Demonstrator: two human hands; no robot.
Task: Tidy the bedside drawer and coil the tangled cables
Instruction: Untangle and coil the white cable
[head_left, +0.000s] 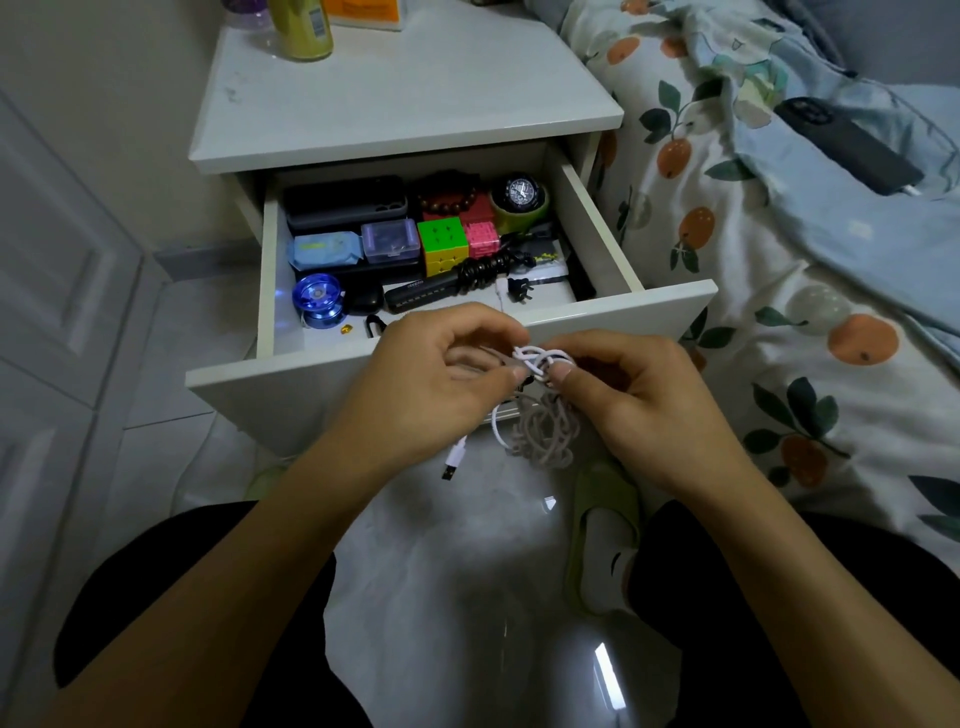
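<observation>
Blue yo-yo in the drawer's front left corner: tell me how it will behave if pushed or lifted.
The blue yo-yo looks round and leans on its edge in the drawer, so a push would probably set it rolling toward the black case beside it. Its glossy shell suggests a slippery grip. It seems solid and small, so likely easy to lift with one hand.
</observation>
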